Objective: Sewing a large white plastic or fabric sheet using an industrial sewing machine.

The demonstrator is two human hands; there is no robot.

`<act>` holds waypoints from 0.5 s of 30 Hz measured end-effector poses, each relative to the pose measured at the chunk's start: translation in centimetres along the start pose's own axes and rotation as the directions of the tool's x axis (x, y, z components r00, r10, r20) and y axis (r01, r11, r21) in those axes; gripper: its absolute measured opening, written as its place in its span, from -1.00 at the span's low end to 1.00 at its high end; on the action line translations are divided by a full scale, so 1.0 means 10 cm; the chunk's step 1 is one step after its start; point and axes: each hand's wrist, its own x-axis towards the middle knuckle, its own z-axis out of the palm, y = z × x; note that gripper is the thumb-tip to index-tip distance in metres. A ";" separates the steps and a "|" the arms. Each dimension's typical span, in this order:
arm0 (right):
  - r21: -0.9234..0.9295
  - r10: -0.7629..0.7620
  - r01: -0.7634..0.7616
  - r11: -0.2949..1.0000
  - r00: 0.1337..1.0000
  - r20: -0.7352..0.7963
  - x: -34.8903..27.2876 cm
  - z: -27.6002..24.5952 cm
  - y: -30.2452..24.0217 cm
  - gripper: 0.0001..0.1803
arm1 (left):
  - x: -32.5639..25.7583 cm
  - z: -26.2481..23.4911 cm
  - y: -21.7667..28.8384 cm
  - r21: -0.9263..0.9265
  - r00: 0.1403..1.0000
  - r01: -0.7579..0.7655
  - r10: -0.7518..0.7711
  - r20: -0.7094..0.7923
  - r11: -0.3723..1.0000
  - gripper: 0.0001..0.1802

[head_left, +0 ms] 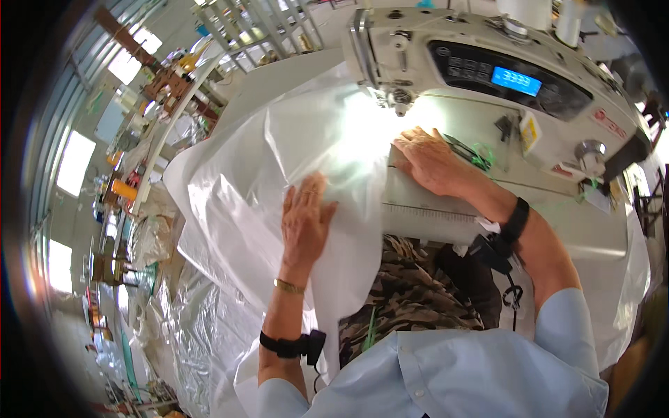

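Observation:
A large translucent white plastic sheet (237,202) is spread over the sewing table and droops off its front edge. My left hand (306,216) lies flat on it, fingers stretched out and slightly apart. My right hand (428,160) rests palm down at the sheet's right edge, just in front of the needle area, with its fingers extended. Above them stands a white sewing machine (418,63) with a lit blue display. Its lamp glare washes out the needle and presser foot, so I cannot tell whether the foot is down.
Thread snips (463,150) and green thread (484,157) lie right of my right hand. A ruler strip (432,214) runs along the table's front. More plastic sheeting (216,341) hangs at lower left. A cluttered bench (167,139) and a metal rack (261,31) stand beyond.

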 end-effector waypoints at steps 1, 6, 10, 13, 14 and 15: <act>0.014 -0.012 0.011 1.000 1.000 0.015 -0.02 0.02 0.00 -0.74 | 0.02 0.01 -0.12 -0.042 1.000 -0.017 0.017 0.005 0.999 -0.44; 0.046 0.040 -0.039 0.998 0.999 -0.012 -0.33 0.23 -0.32 -0.59 | 0.31 -0.02 -0.77 -0.148 0.978 -0.194 0.202 0.042 0.970 -0.44; 0.308 -0.106 0.207 0.928 0.943 -0.314 -0.92 0.45 -0.91 -0.70 | 0.50 0.02 -0.83 -0.298 0.964 -0.212 0.248 0.090 0.931 -0.46; 0.611 0.190 -0.070 0.789 0.973 -0.134 -0.97 0.85 -1.23 -0.70 | 0.54 0.00 -0.84 -0.292 0.966 -0.203 0.240 0.097 0.935 -0.47; 0.609 0.207 -0.082 0.789 0.969 -0.138 -0.93 0.98 -1.26 -0.70 | 0.55 0.02 -0.84 -0.301 0.962 -0.216 0.256 0.099 0.929 -0.47; 0.655 0.286 -0.266 0.707 0.955 0.080 -0.89 1.09 -1.30 -0.69 | 0.55 0.05 -0.85 -0.319 0.967 -0.186 0.231 0.109 0.929 -0.47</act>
